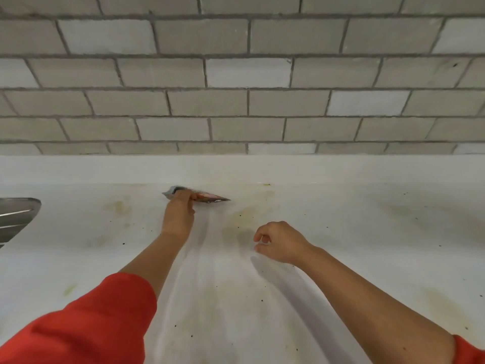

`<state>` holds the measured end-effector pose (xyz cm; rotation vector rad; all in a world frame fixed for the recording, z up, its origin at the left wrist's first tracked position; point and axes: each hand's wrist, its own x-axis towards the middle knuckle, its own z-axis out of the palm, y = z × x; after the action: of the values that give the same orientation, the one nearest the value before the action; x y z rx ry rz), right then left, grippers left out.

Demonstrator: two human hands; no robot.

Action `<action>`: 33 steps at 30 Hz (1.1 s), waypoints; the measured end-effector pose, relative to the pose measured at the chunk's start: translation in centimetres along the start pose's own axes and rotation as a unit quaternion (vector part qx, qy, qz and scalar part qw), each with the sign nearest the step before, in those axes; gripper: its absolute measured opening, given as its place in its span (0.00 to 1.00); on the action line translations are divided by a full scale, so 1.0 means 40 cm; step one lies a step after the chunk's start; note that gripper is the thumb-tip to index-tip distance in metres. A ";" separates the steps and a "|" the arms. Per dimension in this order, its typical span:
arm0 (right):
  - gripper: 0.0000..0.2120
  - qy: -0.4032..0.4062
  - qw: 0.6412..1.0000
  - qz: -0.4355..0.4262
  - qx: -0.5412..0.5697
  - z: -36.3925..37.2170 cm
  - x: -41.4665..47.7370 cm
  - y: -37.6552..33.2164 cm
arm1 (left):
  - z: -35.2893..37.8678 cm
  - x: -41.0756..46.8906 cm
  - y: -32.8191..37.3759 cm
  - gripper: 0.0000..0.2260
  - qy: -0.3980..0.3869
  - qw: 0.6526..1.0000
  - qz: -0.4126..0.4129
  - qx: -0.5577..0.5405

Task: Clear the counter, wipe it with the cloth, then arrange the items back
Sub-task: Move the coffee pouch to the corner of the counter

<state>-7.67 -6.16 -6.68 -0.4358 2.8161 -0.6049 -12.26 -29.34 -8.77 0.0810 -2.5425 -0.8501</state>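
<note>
Two bare arms in red sleeves (pixel 91 324) reach over a white tabletop (pixel 367 232) that runs up to a wall of grey brick-pattern tiles (pixel 236 74).

The left hand (pixel 178 214) is stretched to the far edge of the tabletop, just below the wall. Its fingers (pixel 181 199) are curled over a small bunched cloth (pixel 210 197), grey at its left end and orange-red at its right, and press it against the surface. The cloth's long axis runs left to right, parallel to the wall, and its pointed end sticks out to the right of the hand.

The right hand (pixel 282 243) hovers nearer the person, to the right of the cloth and well apart from it. Its fingers are loosely curled and hold nothing. The left hand is therefore the working hand.

Yellowish stains (pixel 246 214) lie between the cloth and the right hand, so the next wiping stroke likely needs to travel rightward and toward the person. Dark specks dot the surface.

A curved metal object (pixel 18 214) shows at the left edge; what it is cannot be told.

No brand, label or writing is readable anywhere.
</note>
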 end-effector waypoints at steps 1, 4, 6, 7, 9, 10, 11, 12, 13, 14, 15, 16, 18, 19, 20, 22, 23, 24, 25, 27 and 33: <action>0.14 0.001 1.000 0.002 0.000 -0.001 -0.003 -0.003 | -0.009 0.008 0.009 0.08 0.018 0.999 -0.008 -0.027; 0.13 0.011 1.000 0.009 0.007 -0.007 -0.014 -0.008 | -0.028 0.033 0.033 0.08 0.076 0.992 -0.036 -0.096; 0.13 0.019 1.000 0.010 0.014 -0.016 -0.025 -0.010 | -0.041 0.044 0.061 0.07 0.090 0.987 -0.053 -0.124; 0.13 0.025 0.999 0.011 0.019 -0.022 -0.029 -0.010 | -0.049 0.047 0.079 0.07 0.093 0.986 -0.051 -0.129; 0.12 0.040 0.998 0.016 0.035 -0.036 -0.038 -0.010 | -0.066 0.044 0.121 0.07 0.095 0.987 -0.032 -0.124; 0.12 0.051 0.997 0.021 0.048 -0.046 -0.043 -0.011 | -0.072 0.038 0.143 0.07 0.093 0.987 -0.024 -0.125; 0.11 0.070 0.995 0.024 0.069 -0.055 -0.049 -0.011 | -0.077 0.030 0.167 0.07 0.088 0.987 -0.018 -0.132; 0.11 0.095 0.990 0.026 0.100 -0.065 -0.056 -0.012 | -0.079 0.021 0.188 0.06 0.080 0.986 -0.014 -0.143; 0.11 0.128 0.982 0.029 0.139 -0.075 -0.065 -0.012 | -0.077 0.009 0.208 0.06 0.068 0.985 -0.011 -0.158; 0.12 0.171 0.969 0.033 0.177 -0.086 -0.075 -0.014 | -0.073 -0.003 0.228 0.05 0.051 0.983 -0.010 -0.178; 0.13 0.223 0.952 0.036 0.205 -0.095 -0.086 -0.013 | -0.066 -0.016 0.247 0.04 0.033 0.979 -0.008 -0.202; 0.16 0.278 0.935 0.036 0.216 -0.105 -0.100 -0.009 | -0.056 -0.029 0.265 0.04 0.016 0.974 -0.004 -0.224; 0.19 0.362 0.910 0.031 0.200 -0.124 -0.129 0.006 | -0.034 -0.059 0.309 0.04 -0.009 0.969 0.012 -0.248; 0.19 0.384 0.904 0.028 0.183 -0.135 -0.144 0.016 | -0.025 -0.075 0.333 0.05 -0.019 0.967 0.021 -0.253; 0.19 0.396 0.902 0.026 0.167 -0.144 -0.160 0.027 | -0.015 -0.090 0.356 0.05 -0.027 0.964 0.034 -0.261; 0.18 0.410 0.901 0.020 0.142 -0.162 -0.194 0.056 | 0.005 -0.119 0.408 0.05 -0.040 0.957 0.060 -0.281; 0.17 0.414 0.900 0.020 0.134 -0.170 -0.211 0.071 | 0.013 -0.135 0.435 0.05 -0.049 0.953 0.072 -0.289; 0.17 0.416 0.900 0.024 0.127 -0.177 -0.231 0.090 | 0.024 -0.152 0.466 0.05 -0.057 0.950 0.083 -0.296; 0.16 0.415 0.902 0.033 0.119 -0.183 -0.253 0.110 | 0.035 -0.169 0.498 0.05 -0.066 0.945 0.091 -0.306; 0.13 0.411 0.902 0.056 0.116 -0.197 -0.298 0.155 | 0.058 -0.204 0.563 0.05 -0.082 0.936 0.103 -0.327; 0.09 0.420 0.889 0.077 0.167 -0.260 -0.466 0.306 | 0.143 -0.313 0.756 0.04 -0.101 0.923 0.129 -0.348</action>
<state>3.85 14.46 0.23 0.1800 3.3397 -1.5117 -0.95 0.71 -0.21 -0.5778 -2.1953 -1.6502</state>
